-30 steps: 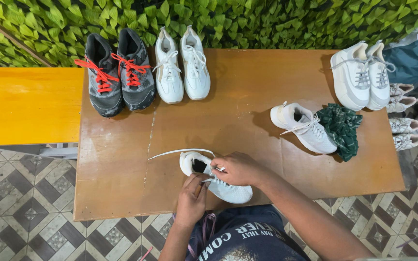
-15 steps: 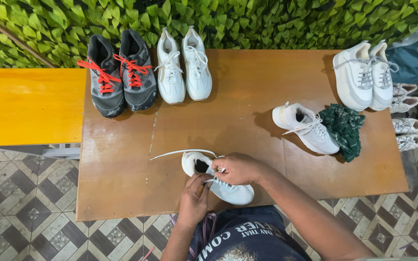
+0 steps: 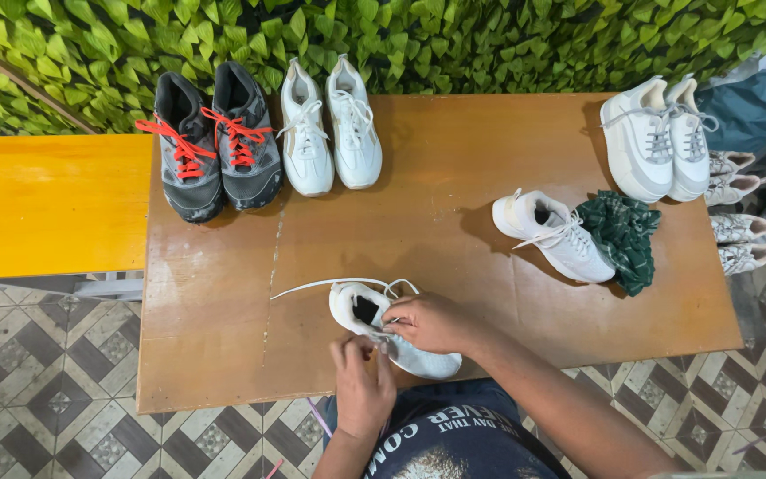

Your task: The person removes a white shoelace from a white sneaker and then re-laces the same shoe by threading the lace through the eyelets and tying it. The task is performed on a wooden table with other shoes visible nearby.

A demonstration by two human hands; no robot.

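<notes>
Fingers (image 3: pixel 398 321) on white sneaker (image 3: pixel 418 357) laces

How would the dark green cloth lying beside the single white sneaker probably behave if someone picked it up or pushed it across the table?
The green cloth lies crumpled in folds, so it would likely hang limp when lifted. It looks thin, so probably light. Pushed, it would likely bunch up rather than slide whole, and it touches the white sneaker, which might get nudged on the wooden table.

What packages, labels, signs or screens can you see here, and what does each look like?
No packages, signs or screens show.
Printed shirt: bottom edge, on the person; dark blue with pale block lettering.
Everything else is shoes on the brown table, such as the white sneaker under both hands.
</notes>
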